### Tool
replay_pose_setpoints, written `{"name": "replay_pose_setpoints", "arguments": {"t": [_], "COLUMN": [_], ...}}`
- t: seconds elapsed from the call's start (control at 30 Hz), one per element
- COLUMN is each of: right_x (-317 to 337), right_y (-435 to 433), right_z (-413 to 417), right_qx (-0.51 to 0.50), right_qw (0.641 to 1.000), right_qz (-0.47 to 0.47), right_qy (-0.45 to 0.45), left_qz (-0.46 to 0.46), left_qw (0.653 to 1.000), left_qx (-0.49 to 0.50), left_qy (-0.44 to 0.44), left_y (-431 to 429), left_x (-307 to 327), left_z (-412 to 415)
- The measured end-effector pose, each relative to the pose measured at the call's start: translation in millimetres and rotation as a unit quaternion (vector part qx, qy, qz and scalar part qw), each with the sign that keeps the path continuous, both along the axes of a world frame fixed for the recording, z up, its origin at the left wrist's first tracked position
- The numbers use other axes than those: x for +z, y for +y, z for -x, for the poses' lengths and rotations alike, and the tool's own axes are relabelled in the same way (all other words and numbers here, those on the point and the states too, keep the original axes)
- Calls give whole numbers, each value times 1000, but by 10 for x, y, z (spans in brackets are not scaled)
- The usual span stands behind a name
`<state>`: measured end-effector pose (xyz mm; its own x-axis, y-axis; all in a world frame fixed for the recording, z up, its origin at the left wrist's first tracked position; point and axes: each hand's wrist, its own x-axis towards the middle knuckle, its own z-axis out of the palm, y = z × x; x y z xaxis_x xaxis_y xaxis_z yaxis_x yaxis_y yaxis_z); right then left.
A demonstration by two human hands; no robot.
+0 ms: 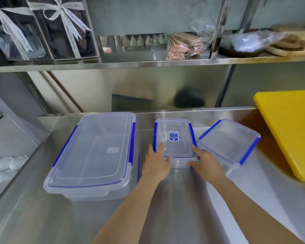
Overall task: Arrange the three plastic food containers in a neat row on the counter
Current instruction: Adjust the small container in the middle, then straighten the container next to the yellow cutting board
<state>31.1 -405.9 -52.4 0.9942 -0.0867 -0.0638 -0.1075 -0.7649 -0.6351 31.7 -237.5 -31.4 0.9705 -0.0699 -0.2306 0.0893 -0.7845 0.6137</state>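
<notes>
Your left hand (156, 163) and right hand (207, 165) clasp the near corners of the medium clear plastic container with blue clips (173, 138), resting on the steel counter (183, 199). The large clear lidded container (95, 152) sits well left; the small skewed one (229, 143) sits just beside it, right, near the yellow cutting board (289, 131).

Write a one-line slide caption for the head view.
Left hand and right hand grip the middle clear plastic container between a large one and a skewed small one on the steel counter.

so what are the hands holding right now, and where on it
Both hands grip the middle container at its near end: left hand on the near-left corner, right hand on the near-right corner.
</notes>
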Motion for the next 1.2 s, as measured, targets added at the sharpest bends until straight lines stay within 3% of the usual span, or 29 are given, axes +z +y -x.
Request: {"name": "replay_pose_setpoints", "arguments": {"t": [0.1,0.27,0.43,0.53,0.67,0.8,0.93,1.2], "right_x": [96,163,175,201,268,245,124,-9], "right_y": [-72,-97,-123,-134,-228,-491,-745,-1080], "right_z": [-124,-185,-154,-124,-42,81,182,228], "right_qx": [10,40,28,25,-62,-214,-290,-222], "right_qw": [1000,994,989,989,985,958,950,974], "right_qz": [6,96,144,138,145,72,17,-38], "right_qy": [18,32,36,38,-75,-178,-114,21], "left_qz": [-33,-70,-87,-106,-97,-57,-64,-150], "left_qw": [999,995,995,991,981,980,977,968], "left_qx": [-24,-17,-19,-3,-6,-66,-104,-159], "left_qy": [-18,-62,-40,-82,-167,-178,-173,-121], "left_y": [-23,-49,-124,-109,-292,-647,-989,-1385], "left_x": [-56,-100,-69,-31,114,231,241,68], "left_z": [33,20,56,37,-28,-129,-237,-518]}}
